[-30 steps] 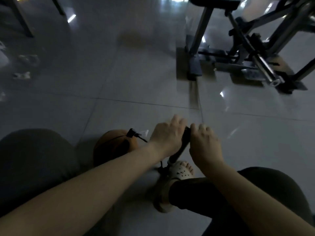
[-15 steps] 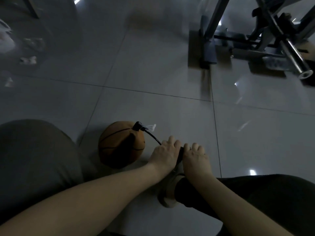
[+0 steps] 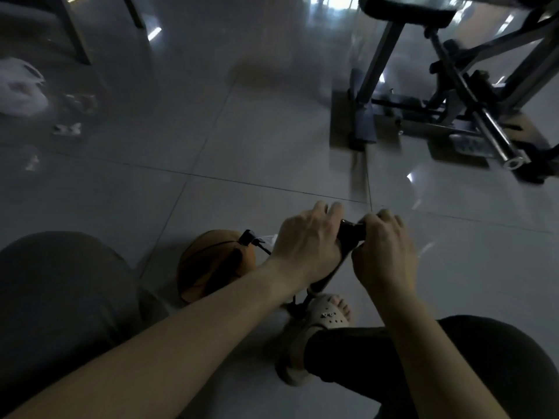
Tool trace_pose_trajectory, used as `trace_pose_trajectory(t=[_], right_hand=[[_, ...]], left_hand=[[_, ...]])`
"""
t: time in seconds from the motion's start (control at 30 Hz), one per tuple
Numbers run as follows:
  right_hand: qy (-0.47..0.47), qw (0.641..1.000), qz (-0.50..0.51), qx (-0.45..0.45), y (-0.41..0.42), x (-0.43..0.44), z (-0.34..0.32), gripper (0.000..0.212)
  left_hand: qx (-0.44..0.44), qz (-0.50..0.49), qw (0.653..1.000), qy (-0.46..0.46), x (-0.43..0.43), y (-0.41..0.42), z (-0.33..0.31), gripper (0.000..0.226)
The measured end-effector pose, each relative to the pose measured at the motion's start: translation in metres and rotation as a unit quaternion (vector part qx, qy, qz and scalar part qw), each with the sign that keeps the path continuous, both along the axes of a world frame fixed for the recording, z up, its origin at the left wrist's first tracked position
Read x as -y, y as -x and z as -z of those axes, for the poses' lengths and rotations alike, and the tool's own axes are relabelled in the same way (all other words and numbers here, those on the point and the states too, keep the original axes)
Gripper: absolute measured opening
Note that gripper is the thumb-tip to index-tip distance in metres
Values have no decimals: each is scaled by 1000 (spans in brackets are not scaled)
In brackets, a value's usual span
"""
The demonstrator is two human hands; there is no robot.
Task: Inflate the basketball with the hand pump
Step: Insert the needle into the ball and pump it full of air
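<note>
An orange basketball (image 3: 211, 264) lies on the tiled floor by my left knee, partly hidden by my left forearm. A black hose connector (image 3: 248, 237) is plugged into its top. The black hand pump (image 3: 348, 237) stands upright with its handle raised. My left hand (image 3: 305, 243) grips the left end of the handle and my right hand (image 3: 384, 252) grips the right end. The pump's shaft (image 3: 325, 281) runs down to its base beside my sandalled foot (image 3: 326, 316).
A metal exercise machine (image 3: 453, 101) with a padded seat and a steel bar stands at the back right. A white plastic bag (image 3: 21, 89) and small scraps lie at the far left. Furniture legs (image 3: 72, 34) rise at the top left.
Both hands have pulled the pump handle up from its low position near my foot. The view has tilted up again with the stroke.
</note>
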State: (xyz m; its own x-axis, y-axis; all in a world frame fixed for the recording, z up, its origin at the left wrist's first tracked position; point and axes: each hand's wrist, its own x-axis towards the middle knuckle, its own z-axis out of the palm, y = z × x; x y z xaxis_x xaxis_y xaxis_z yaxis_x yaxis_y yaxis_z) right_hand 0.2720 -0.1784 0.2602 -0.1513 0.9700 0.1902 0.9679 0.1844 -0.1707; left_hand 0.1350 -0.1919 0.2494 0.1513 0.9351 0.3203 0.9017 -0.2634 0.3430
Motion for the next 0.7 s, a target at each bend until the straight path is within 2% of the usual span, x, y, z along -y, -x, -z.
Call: trace_pose_trajectory(t=[0.07,0.2,0.33,0.53,0.7], right_hand=[[12,1000,1,26,4,-1,2,10],[93,993,7,77,11,15,41,12],[149,984,-17,92,5,30,75,11],[256,961,-22,103,9,27,117,20],[288,951,-16,108,6,18,126,26]], left_hand=[[-9,3,1000,-9,4,1,5,35],[-64,11,996,68,14,-3,52,49],[-96,-4,987,131,23,-10,87,20],[-104,-5,977,187,24,-11,123,14],[-101,3,973,208,17,-13,132,12]])
